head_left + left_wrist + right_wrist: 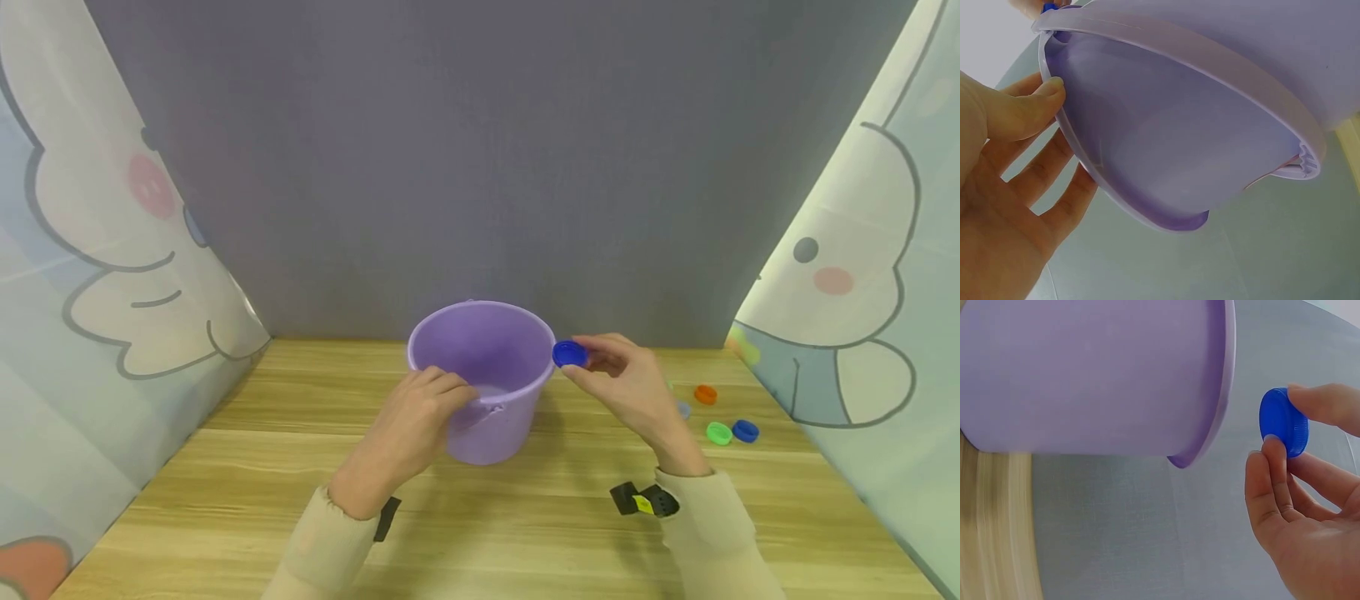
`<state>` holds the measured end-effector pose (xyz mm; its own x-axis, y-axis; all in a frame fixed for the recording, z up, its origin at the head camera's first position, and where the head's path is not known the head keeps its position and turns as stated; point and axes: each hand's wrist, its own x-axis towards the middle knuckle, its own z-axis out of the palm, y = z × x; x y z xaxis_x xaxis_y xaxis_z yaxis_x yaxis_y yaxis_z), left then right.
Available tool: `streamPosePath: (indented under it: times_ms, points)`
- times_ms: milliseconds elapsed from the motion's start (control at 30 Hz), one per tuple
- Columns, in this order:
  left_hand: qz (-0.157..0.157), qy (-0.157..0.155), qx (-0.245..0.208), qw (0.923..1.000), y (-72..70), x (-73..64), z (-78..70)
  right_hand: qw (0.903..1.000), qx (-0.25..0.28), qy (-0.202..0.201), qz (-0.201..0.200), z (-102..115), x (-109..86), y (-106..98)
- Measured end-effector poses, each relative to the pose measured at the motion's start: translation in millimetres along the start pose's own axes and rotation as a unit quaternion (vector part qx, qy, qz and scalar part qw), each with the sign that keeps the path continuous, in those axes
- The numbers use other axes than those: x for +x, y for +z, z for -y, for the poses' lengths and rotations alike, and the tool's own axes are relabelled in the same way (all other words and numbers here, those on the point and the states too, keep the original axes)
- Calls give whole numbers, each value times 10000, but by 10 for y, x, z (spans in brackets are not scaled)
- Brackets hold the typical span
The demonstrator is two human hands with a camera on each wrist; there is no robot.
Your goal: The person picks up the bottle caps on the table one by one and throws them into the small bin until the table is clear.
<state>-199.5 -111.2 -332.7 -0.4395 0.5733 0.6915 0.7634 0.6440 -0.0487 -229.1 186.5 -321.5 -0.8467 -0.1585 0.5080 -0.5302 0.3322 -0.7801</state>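
A light purple bucket (491, 429) stands upright on the wooden table. My left hand (415, 421) grips its near left rim; in the left wrist view the thumb (1029, 112) lies at the rim while the other fingers spread along the outside. Pinched between thumb and fingertips of my right hand (633, 379) is a blue bottle cap (570, 353). In the head view this cap overlaps the bucket's right rim; the right wrist view shows the cap (1282, 422) beside the rim, with a gap between them.
Several loose caps lie on the table at the right: an orange cap (705, 394), a green cap (718, 433), another blue cap (746, 431) and a pale one (683, 409) partly behind my right hand. A grey panel (480, 167) rises behind the table, with printed cloth (847, 250) at the sides.
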Motion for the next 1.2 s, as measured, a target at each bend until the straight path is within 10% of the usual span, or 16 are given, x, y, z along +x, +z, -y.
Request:
streamPosePath:
  times_ms: [1200]
  points:
    - [29, 237, -127, 9996, 2, 36, -117, 9996, 242, 59, 98, 76, 52, 154]
